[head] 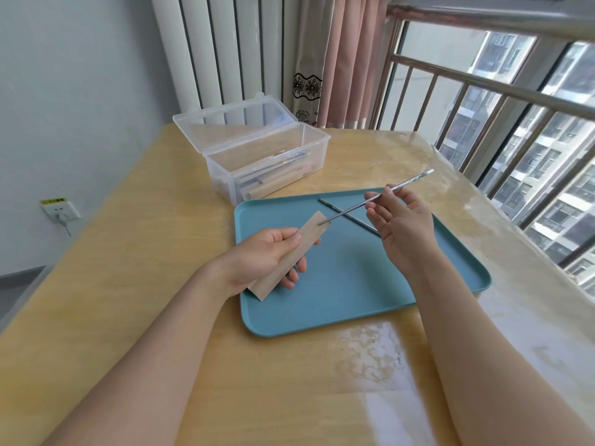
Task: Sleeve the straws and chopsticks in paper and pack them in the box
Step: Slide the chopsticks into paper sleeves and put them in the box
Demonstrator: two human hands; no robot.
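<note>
Left hand: left hand grips a tan paper sleeve, thumb on top and fingers curled beneath, above the near-left part of the tray.
Sleeve axis: long axis runs from near-left to far-right, its open end raised toward the right hand.
Right hand: right hand pinches a thin metal chopstick between thumb and fingertips, palm turned up, the other fingers loosely spread.
Chopstick axis: slanted, its far end pointing up and right past the fingers, its near tip pointing down-left and touching the sleeve's open end.
Second chopstick: second chopstick lies flat on the tray, crossing under the held one, running from far-left to near-right, partly hidden by the right hand.
Tray: blue tray sits on a yellow wooden table.
Box: clear plastic box, lid open, stands just beyond the tray's far-left corner and holds several sleeved pieces.
Writing: no print can be read on the sleeve or box.
</note>
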